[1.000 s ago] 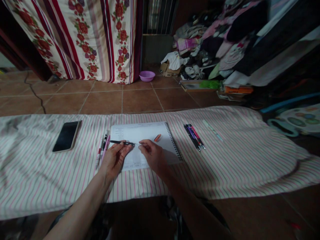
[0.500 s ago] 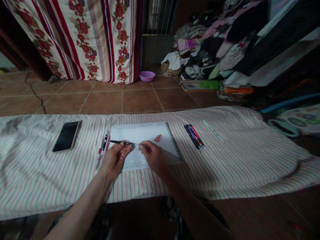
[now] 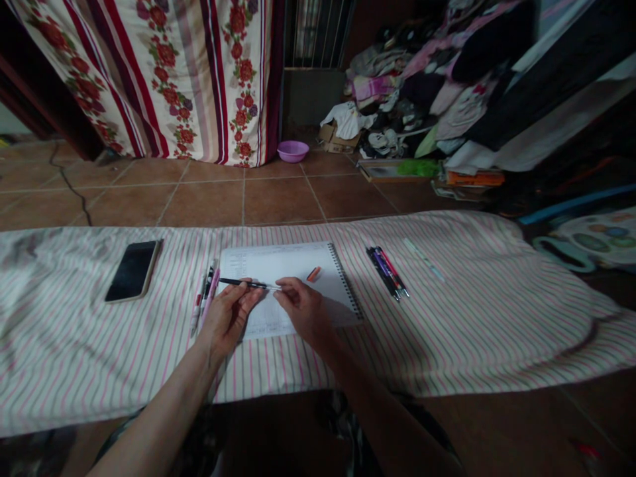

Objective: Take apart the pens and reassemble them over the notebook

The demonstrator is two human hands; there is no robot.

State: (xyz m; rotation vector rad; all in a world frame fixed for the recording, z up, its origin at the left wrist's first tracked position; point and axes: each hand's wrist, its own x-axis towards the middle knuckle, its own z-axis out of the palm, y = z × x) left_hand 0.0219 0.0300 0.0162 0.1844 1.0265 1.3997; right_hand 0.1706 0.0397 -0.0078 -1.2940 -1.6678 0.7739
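Across the open spiral notebook (image 3: 278,260) I hold a slim black pen (image 3: 231,282) sideways. My left hand (image 3: 226,315) pinches its dark barrel between thumb and fingers. At the pen's pale, thin right end, my right hand (image 3: 307,311) has thumb and fingertips pressed together; whether that end is a tip or a refill is too small to tell. A short orange-and-black piece (image 3: 313,273), perhaps a cap, lies on the page just beyond my right hand. Beside my left wrist rest a pink pen (image 3: 209,291) and a white-and-red pen (image 3: 195,311).
Several pens (image 3: 387,273) lie together right of the notebook, with a pale green-white pen (image 3: 422,258) farther right. A phone (image 3: 133,271) lies at left on the striped cloth (image 3: 472,318). Beyond are a purple basin (image 3: 293,152), a curtain (image 3: 199,79) and heaped clothes (image 3: 427,93).
My right hand's fingers have shifted slightly at the pen's pale end, and a little more of that end shows. My left hand and the pen stay put.
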